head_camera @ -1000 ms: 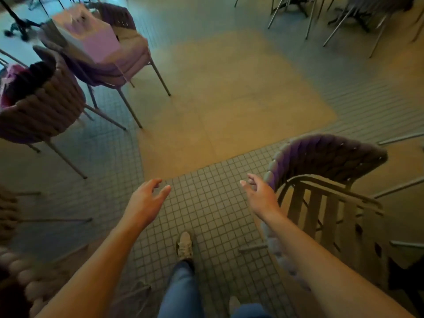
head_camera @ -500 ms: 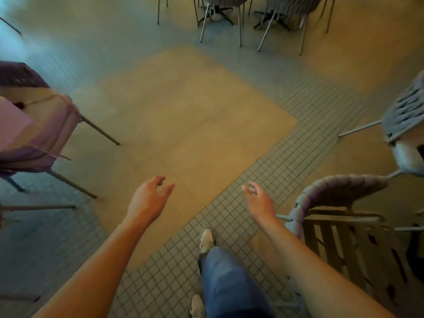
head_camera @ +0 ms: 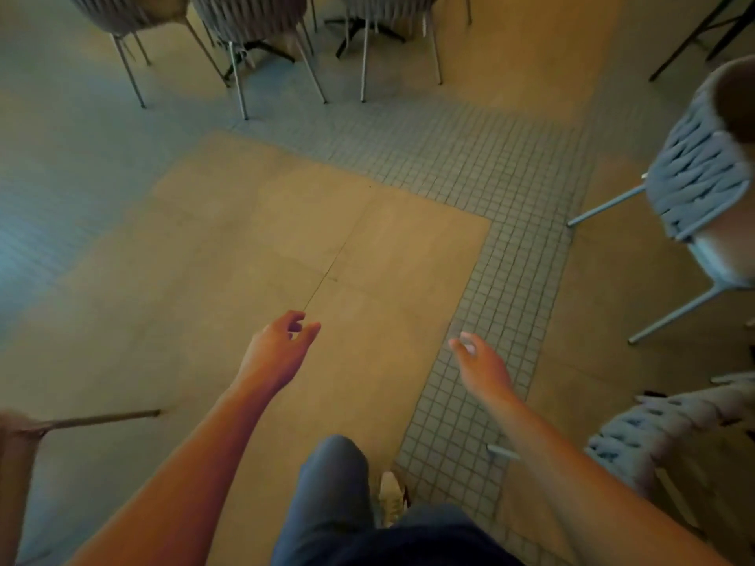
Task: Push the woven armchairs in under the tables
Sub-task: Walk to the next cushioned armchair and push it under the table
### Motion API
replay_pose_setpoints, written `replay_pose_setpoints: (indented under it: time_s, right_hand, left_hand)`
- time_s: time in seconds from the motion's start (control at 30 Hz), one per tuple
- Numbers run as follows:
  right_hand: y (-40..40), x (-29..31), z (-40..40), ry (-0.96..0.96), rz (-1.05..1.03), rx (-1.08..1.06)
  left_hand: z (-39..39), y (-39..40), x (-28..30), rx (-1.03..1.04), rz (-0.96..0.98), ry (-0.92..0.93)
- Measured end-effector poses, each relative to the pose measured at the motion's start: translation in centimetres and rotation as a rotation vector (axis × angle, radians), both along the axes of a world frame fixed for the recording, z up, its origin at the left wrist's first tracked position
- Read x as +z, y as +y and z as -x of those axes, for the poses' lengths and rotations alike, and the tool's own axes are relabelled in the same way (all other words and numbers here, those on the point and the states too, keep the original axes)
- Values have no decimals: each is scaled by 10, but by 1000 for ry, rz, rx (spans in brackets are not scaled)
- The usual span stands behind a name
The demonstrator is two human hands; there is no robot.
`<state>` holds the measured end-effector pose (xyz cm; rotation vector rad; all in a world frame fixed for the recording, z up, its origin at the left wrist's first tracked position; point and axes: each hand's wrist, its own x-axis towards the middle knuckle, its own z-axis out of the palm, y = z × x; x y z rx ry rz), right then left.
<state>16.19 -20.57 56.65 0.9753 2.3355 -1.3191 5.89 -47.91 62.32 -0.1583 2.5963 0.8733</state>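
both my hands are out in front of me over the floor and neither is holding anything. my left hand [head_camera: 278,353] hangs loosely curled, thumb and fingers a little apart; my right hand [head_camera: 480,367] is relaxed and partly spread, palm down, over the strip of small tiles [head_camera: 502,279]. i'm mid-stride, one shoe [head_camera: 391,498] planted at the edge of that strip.

the woven armchairs are around me, not in reach. one [head_camera: 670,439] sits at my lower right, just beside my right forearm, its rope back facing me. another [head_camera: 702,185] stands further up on the right, well apart from both hands. a row of them [head_camera: 245,22] lines the top of the view with thin metal legs splayed out, and dark table bases [head_camera: 359,28] show between them — these look already tucked in, though the tabletops are out of view, so i can't be sure.

my guess is i'm walking between chairs, choosing the next one. the risks from here: clipping a splayed leg with my foot — the one poking in at my left [head_camera: 94,420] is easy to miss — or catching the lower right chair with my forearm and skewing it. pushing high on a back could tip a chair rather than slide it, and legs may snag on the tile joints.
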Motion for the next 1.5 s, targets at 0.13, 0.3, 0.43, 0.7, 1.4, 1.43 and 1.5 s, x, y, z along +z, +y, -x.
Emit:
replay_pose_setpoints:
  time_s: [0.13,0.3,0.43,0.7,1.4,1.43,1.5]
  right_hand:
    - [34,-8,92,12,-21,-118]
    - [79,-12,202,-16,-72,-262]
    - [126,3,275,-2,-93,-444]
    - [257,-12,399,39,-73,-723]
    - [694,-9,627,131,-118,-1320]
    - [714,-6,632,144,-138,-1356]
    - [754,2,642,185,-168,-1410]
  left_hand:
    - [124,41,-13,-94,-17,19]
    - [272,106,-24,-232,-67,-13]
    - [376,181,-9,-372,-83,-24]
    - [557,371,-1,-650,-73,24]
    - [810,950,-11,-1181,-82,-3]
    - [813,980,-13,-1224,-90,-26]
    - [818,1045,-12,-1299,-99,-39]
